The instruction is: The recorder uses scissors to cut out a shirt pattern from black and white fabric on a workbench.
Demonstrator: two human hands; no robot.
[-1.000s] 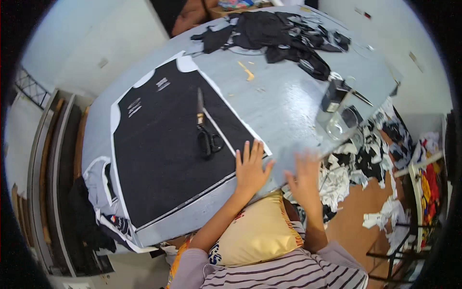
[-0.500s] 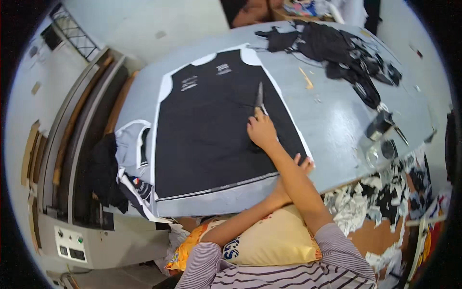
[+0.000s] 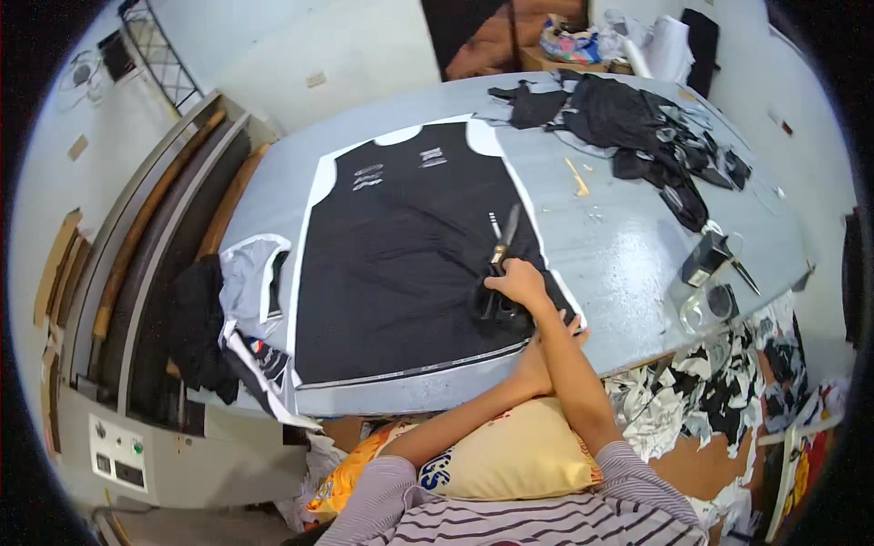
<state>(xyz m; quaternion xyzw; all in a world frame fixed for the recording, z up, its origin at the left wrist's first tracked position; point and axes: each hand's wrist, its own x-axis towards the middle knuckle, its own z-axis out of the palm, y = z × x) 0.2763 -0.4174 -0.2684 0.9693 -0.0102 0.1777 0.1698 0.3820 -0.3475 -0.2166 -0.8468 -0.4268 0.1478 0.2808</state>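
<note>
A black sleeveless garment panel with white trim (image 3: 401, 255) lies flat on the grey cutting table (image 3: 619, 246). Large scissors (image 3: 505, 235) rest on its right side, blades pointing away from me and black handles nearest me. My right hand (image 3: 517, 280) reaches across my left arm and closes over the scissors just above the handles. My left hand (image 3: 557, 332) lies flat with fingers apart on the panel's lower right corner. It is partly hidden under my right forearm.
A heap of dark cloth pieces (image 3: 637, 118) covers the table's far right. A black tool (image 3: 706, 259) and a clear round object (image 3: 710, 305) sit near the right edge. White and black pieces (image 3: 255, 282) hang off the left edge. Cloth scraps (image 3: 710, 400) litter the floor.
My right hand moved from the table's near edge onto the scissors and closed on them. My left hand shifted to the panel's lower right corner, and my arms now cross.
</note>
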